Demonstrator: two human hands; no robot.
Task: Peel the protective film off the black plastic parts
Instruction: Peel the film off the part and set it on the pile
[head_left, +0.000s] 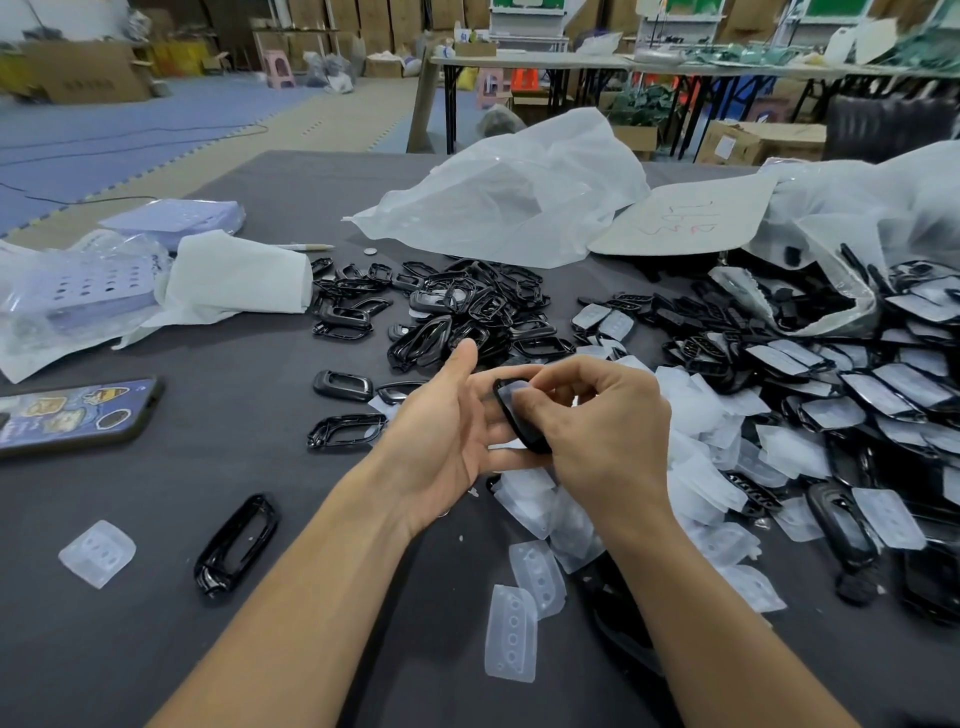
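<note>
Above the middle of the table, my left hand (447, 431) holds a black plastic part (514, 415) between its fingers, palm turned up and thumb raised. My right hand (597, 415) curls over the part and pinches the whitish protective film (519, 392) at its top. A pile of film-covered black parts (857, 384) lies to the right. Bare black frames (457, 306) are heaped behind my hands. Peeled films (535, 577) are scattered below and to the right of my hands.
A phone (72, 415) lies at the left edge of the dark table (208, 353). One black frame (236, 543) and one loose film (97, 553) lie at the near left. White plastic bags (509, 192) and wrapped purple sheets (78, 291) sit at the back.
</note>
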